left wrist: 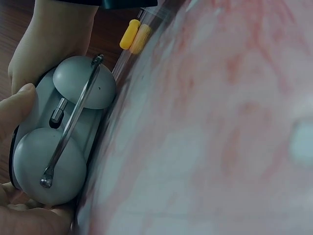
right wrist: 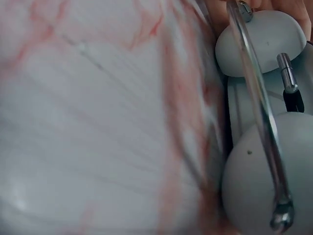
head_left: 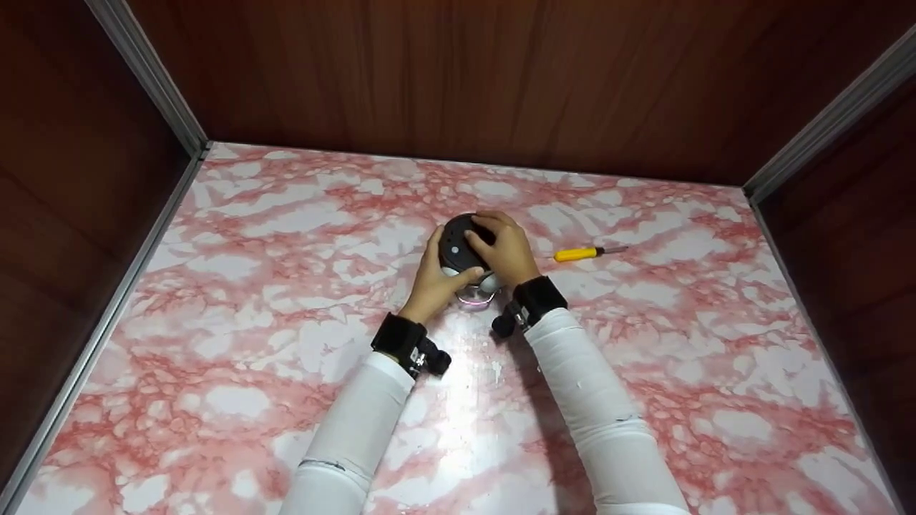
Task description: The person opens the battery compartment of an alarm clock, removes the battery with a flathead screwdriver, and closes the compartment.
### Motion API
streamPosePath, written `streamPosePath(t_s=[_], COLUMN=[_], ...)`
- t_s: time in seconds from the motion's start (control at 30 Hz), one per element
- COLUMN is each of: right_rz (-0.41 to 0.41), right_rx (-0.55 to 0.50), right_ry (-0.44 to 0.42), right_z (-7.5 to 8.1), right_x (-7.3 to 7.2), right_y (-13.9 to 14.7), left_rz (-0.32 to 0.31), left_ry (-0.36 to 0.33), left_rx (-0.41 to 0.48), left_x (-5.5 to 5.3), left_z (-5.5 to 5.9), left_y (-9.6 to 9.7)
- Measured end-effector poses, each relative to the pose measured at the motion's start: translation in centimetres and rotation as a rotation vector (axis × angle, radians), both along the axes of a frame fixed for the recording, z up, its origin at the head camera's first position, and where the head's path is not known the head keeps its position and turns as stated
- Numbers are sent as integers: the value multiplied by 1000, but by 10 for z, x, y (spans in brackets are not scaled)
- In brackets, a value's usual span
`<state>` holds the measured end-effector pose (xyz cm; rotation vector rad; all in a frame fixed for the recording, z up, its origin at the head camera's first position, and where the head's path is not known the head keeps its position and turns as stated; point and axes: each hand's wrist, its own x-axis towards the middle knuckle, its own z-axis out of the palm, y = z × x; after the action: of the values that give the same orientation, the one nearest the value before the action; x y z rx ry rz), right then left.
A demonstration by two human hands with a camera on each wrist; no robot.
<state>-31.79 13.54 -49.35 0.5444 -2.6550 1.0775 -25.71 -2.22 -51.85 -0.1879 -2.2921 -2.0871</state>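
A twin-bell alarm clock (head_left: 452,242) is held between both hands near the middle of the table, its black back turned up and its bells toward the person. The left wrist view shows its two pale bells (left wrist: 49,164), with a small hammer (left wrist: 59,111) between them and a metal carrying handle (left wrist: 73,122) across them. My left hand (head_left: 435,282) grips the clock's left side, thumb near the bells. From the right, my right hand (head_left: 509,250) holds it, with thumb and fingers on the black back.
To the right of the hands lies a screwdriver (head_left: 578,254) with a yellow handle, its shaft pointing right. The table (head_left: 286,400) has a red-and-white marbled top. Dark wood panels (head_left: 458,79) with metal edging stand behind it and at both sides.
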Motion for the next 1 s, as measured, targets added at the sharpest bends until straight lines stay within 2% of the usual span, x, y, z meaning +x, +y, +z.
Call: streamPosePath(t_s=[0.13,0.27,0.43,1.0], right_rz=[-16,-43,-69,-67], right_rx=[55,58,50,78], right_ry=[0,18,48,81], right_z=[6,10,8,5], right_x=[0,0,1,0], right_y=[-5,-11,-13,-12], left_rz=[-1,1,-5,-10], left_ry=[-1,-3,-3,-7], left_rx=[-1,2,3,-6], left_x=[-1,0,1,0], left_z=[-1,0,1,0], left_y=[-1,-1,-1,-1])
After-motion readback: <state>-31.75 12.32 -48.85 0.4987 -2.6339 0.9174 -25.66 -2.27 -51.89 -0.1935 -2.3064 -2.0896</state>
